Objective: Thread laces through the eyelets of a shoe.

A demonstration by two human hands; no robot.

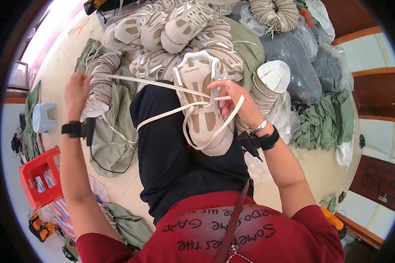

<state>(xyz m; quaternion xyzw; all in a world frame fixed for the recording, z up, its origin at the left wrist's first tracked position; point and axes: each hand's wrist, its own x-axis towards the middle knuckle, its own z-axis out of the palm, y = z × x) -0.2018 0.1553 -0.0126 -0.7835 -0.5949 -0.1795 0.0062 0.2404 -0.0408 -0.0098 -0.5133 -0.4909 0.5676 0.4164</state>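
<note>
Red shirt (206, 215) nearest, six o'clock. I see left hand (77, 93), ten o'clock, clutching lace (145, 81) taut; right hand (237, 103), two o'clock, pinching lace; lap (173, 142) likely steadies shoe (202, 123).

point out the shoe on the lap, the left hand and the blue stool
Shoe (210, 122): head view, on the brown panel toward its toe
Left hand (77, 91): head view, on the back of the hand
Blue stool (41, 118): head view, on its broad flat part
</note>
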